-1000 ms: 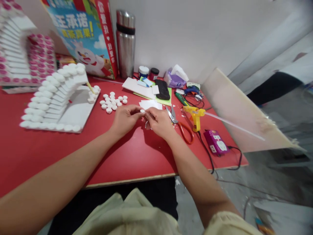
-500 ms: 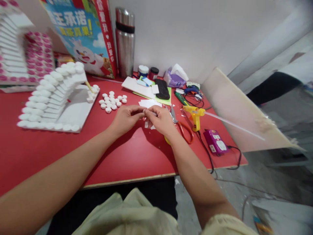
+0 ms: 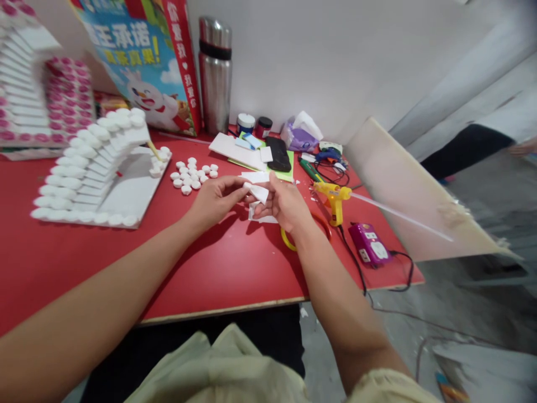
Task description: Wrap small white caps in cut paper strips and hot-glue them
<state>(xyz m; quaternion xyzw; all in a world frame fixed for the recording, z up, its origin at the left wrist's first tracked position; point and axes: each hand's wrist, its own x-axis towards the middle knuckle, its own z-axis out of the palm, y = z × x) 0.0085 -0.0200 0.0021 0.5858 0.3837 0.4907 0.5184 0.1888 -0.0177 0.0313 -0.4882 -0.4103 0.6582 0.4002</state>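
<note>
My left hand pinches the end of a small white paper piece between thumb and fingers. The paper's loose, wider end fans out toward my right hand. That hand is open, thumb raised apart and fingers curled loosely beneath the paper. White paper sheets lie on the table under both hands. Left of them sits a cluster of small round white pieces. Yellow and orange handle loops show partly from behind my right wrist.
A white stair-shaped model edged with round white pieces stands at left. To the right are a yellow glue gun, its cord, and a purple power socket box. A steel flask, jars and a black pouch stand behind.
My right hand has opened and turned away from the pinch, so the white paper now shows. My left hand keeps its pinch in nearly the same spot.
</note>
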